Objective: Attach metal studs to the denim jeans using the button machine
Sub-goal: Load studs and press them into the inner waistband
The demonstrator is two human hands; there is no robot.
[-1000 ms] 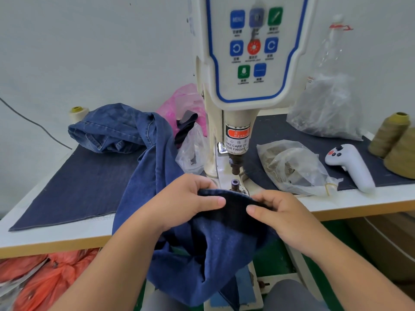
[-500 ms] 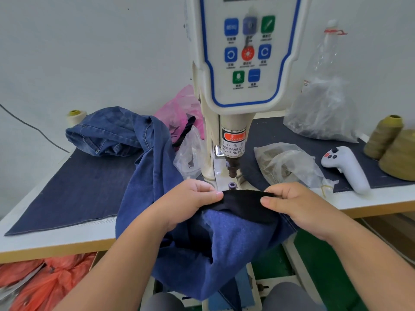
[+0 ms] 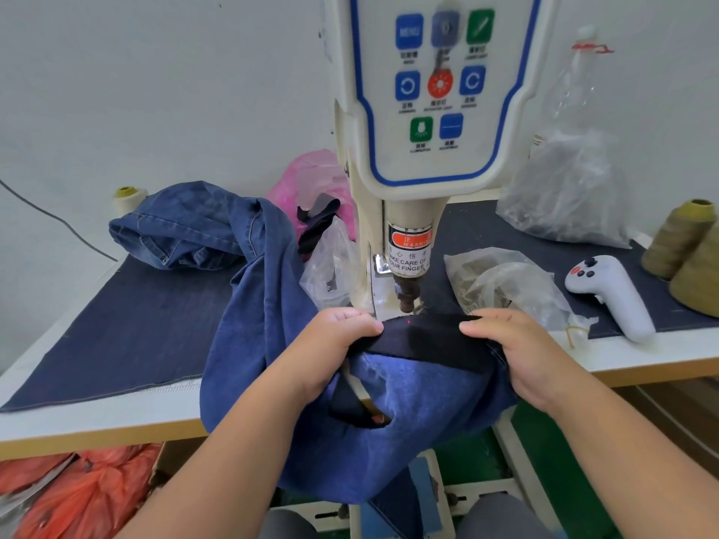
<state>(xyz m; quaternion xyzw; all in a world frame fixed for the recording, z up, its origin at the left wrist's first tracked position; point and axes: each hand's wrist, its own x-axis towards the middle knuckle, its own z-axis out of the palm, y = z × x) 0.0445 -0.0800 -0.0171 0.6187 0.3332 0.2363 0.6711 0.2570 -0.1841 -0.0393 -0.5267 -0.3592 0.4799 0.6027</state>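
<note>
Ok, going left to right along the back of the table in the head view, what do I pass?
Small yellow thread spool → bunched denim jeans → pink plastic bag → button machine → large clear bag → olive thread cones.

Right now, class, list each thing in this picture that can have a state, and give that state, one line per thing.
left hand: grips the dark band.
right hand: grips the band's other end.
dark band: stretched flat between the hands, red light dot on it.
jeans: draped off the table edge.
punch: raised, above the band.
clear bag: lying crumpled.
white controller: lying idle on the mat.
</note>
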